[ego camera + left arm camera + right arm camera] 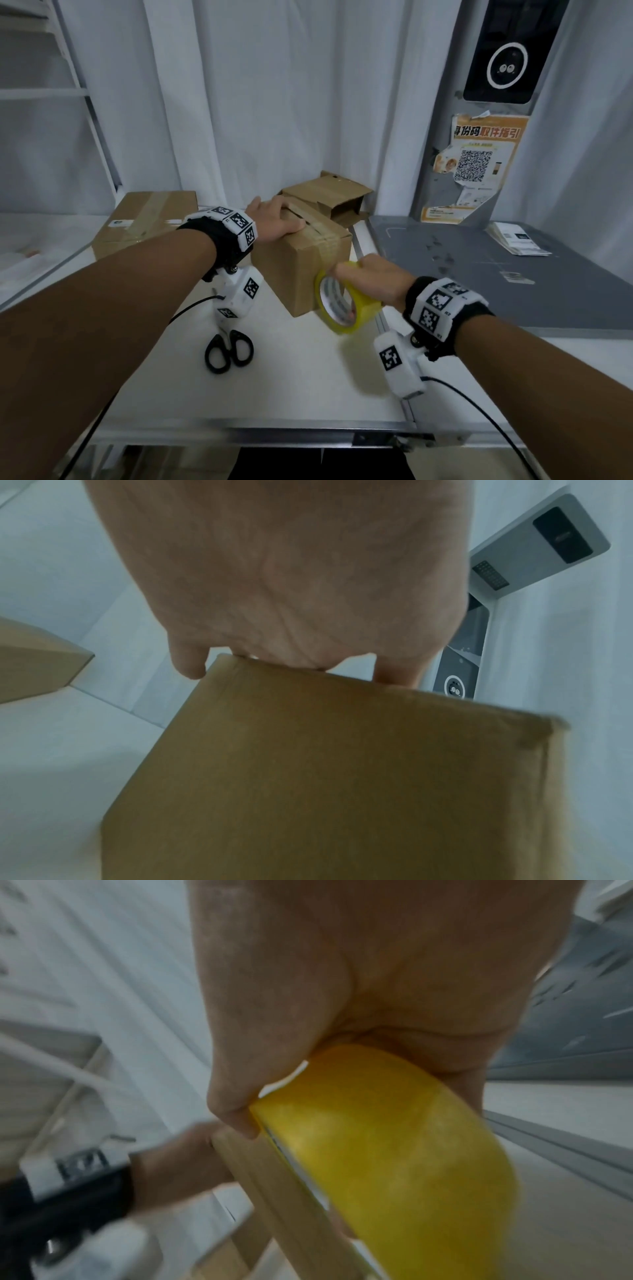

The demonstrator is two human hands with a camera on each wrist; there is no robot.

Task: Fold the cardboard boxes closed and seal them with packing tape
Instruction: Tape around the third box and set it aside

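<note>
A small cardboard box (294, 267) stands on the white table (291, 377) with its top flaps folded shut. My left hand (279, 219) lies on the box's top and presses it down; the left wrist view shows the palm (284, 588) above the box's side (325, 777). A strip of clear tape (329, 240) runs along the top seam and down the near right face. My right hand (363, 275) grips the yellow tape roll (346, 301) against that face, low down. In the right wrist view the fingers (232, 1096) curl round the roll (394, 1150).
Black scissors (227, 349) lie on the table near my left wrist. A larger taped box (147, 219) sits at the back left and an open box (332, 198) behind the small one. At the right is a grey counter (479, 274) with papers (517, 238).
</note>
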